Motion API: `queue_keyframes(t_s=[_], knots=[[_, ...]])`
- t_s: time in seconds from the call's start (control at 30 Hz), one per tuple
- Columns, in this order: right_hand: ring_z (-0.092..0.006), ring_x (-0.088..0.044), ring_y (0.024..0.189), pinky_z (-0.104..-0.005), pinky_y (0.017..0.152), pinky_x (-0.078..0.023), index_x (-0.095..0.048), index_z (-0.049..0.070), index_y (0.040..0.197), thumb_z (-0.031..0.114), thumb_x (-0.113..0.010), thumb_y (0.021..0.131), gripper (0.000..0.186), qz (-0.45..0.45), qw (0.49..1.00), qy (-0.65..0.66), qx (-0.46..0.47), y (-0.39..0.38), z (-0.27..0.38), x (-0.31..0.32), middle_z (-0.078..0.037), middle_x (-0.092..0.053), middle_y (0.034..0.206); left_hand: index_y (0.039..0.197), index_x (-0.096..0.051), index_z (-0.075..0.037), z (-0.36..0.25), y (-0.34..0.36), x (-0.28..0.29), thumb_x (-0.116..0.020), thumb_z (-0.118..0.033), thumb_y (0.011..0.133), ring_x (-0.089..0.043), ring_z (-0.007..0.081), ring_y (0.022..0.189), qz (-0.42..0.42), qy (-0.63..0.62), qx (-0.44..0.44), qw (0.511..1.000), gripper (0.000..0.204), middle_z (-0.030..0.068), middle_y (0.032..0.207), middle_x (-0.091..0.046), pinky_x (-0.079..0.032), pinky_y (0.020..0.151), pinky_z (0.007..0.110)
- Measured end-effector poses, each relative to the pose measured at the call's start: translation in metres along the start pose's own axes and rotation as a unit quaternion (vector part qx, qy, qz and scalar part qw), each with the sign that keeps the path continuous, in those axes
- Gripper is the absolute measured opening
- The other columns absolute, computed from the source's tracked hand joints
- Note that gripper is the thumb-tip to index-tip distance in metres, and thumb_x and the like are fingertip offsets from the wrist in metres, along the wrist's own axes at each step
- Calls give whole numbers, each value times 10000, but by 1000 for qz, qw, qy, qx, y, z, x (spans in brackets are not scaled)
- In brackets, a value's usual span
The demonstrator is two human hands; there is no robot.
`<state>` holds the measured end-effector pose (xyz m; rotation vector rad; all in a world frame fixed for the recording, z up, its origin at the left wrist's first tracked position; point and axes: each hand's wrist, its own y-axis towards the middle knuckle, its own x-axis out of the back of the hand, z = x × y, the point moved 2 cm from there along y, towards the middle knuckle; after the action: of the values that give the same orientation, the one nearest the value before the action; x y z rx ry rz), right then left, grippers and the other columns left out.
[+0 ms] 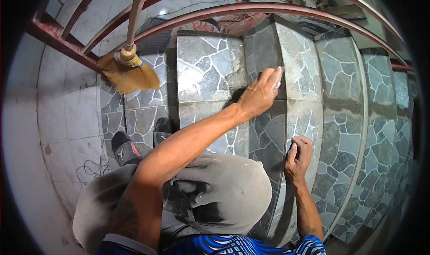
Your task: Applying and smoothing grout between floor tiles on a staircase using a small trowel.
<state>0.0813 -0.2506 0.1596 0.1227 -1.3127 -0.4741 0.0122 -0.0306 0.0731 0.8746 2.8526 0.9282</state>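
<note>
My left hand (260,93) is closed round a small, thin, pale-grey piece (279,78), too little of which shows to name. It is at the edge between a dark upright face (264,53) and the step tread (298,58) to its right. My right hand (299,158) rests on the nearer part of that tread, its fingers curled in. Whatever they may hold is hidden. The stairs are covered in grey stone-pattern tiles with white lines, and a rough grey joint (342,107) crosses them between tiles.
A straw broom (134,71) stands at the upper left against a red metal railing (215,13) that arcs over the far side. A thin cable (92,169) lies on the pale floor tiles (67,120) at left. My slippered feet (126,149) are on the lower tiles.
</note>
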Motion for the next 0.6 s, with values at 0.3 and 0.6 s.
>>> queue_keyframes(t_s=[0.3, 0.6], knots=[[-147, -557, 632, -251, 572, -431, -623, -25, 784, -5, -576, 894, 122, 67, 966, 222, -117, 13, 102, -27, -98, -630, 800, 1160, -563, 31, 44, -42, 39, -462, -178, 959, -581, 418, 911, -22, 65, 37, 997, 307, 248, 999, -563, -485, 788, 457], [-177, -618, 910, -315, 817, -477, -597, -11, 1038, 228, -629, 913, 272, 309, 914, 177, -193, -40, 48, -40, -105, -640, 960, 699, -648, 68, 87, -48, 48, -494, -68, 777, -633, 439, 685, -26, 252, -107, 961, 220, 271, 742, -641, -523, 650, 485]])
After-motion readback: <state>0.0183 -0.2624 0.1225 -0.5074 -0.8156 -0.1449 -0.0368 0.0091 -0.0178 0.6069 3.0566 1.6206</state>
